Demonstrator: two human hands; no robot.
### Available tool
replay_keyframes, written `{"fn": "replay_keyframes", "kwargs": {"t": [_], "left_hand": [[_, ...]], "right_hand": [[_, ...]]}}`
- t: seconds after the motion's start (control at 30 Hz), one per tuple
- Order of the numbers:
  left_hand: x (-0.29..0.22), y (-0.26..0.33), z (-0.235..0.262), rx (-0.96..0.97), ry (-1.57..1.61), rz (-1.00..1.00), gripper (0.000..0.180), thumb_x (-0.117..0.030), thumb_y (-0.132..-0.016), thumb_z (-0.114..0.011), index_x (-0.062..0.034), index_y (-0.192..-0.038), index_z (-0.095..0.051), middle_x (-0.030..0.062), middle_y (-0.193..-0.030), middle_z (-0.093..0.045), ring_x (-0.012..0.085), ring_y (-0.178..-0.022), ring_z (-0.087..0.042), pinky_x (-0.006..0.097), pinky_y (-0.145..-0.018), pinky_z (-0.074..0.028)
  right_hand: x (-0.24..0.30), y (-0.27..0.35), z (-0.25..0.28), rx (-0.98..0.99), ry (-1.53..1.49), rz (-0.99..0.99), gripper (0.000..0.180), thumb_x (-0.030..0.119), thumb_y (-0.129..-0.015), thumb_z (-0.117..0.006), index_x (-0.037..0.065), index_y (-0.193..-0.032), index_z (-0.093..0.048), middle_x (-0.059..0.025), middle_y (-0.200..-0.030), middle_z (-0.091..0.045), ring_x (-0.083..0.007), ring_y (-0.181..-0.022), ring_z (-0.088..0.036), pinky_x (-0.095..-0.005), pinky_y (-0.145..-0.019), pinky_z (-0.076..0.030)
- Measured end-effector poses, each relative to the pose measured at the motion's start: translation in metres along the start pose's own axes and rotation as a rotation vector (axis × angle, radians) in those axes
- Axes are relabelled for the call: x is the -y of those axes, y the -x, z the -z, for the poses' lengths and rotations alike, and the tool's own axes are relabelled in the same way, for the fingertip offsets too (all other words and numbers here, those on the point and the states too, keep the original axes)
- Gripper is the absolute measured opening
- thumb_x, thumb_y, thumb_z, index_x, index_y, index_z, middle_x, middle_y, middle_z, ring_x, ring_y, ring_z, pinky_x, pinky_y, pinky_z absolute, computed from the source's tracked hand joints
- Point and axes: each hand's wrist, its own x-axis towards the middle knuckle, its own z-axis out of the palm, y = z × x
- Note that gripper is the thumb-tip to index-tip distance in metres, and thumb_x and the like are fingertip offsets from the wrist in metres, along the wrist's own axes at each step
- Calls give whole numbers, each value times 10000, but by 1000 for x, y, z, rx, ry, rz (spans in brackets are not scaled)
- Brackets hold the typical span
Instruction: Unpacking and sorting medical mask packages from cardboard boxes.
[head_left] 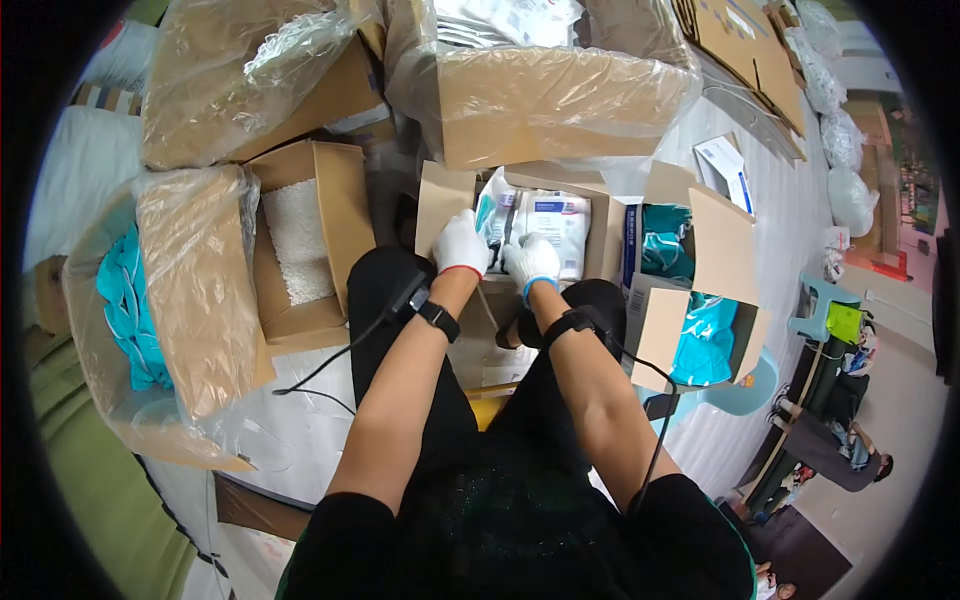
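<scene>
The left hand (461,243), in a white glove, is at a white-and-teal packet (487,207) on the left side of an open cardboard box (445,200). The right hand (531,258), its fingers curled, is just beside the white packets (562,222) there. Whether either hand grips anything, I cannot tell. Teal bags (703,350) fill a smaller carton (727,235) to the right.

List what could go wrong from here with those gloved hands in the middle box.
The left hand is at a slanting packet by the middle box's left side, so that packet might crease. The right hand is close against the white packets and might disturb them. The right wrist's cable loops near the teal-filled box, so it could snag there.
</scene>
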Motion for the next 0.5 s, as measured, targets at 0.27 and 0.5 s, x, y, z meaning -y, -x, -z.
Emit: {"fn": "replay_keyframes", "kwargs": {"t": [0.27, 0.5], "left_hand": [[-22, 33, 27, -57, 341, 15, 200, -84, -795, -607, -46, -992, -604, 187, -970, -638, 392, -897, -624, 479, -785, -492], [-46, 28, -2, -81, 265, -49, 421, -42, -752, -589, -53, -1171, -553, 229, -996, -639, 410, -945, -621, 476, -838, -493]], "right_hand": [[10, -28, -12, -50, 175, -259, 493, 378, -755, -706, 11, -1077, -641, -226, -1061, -681, -340, -981, -682, -445, -843, -539], [9, -8, 37, -164, -331, -134, 342, 238, -758, -548, 2, -999, -606, -288, -962, -660, -420, -907, -660, -496, -827, -505]]}}
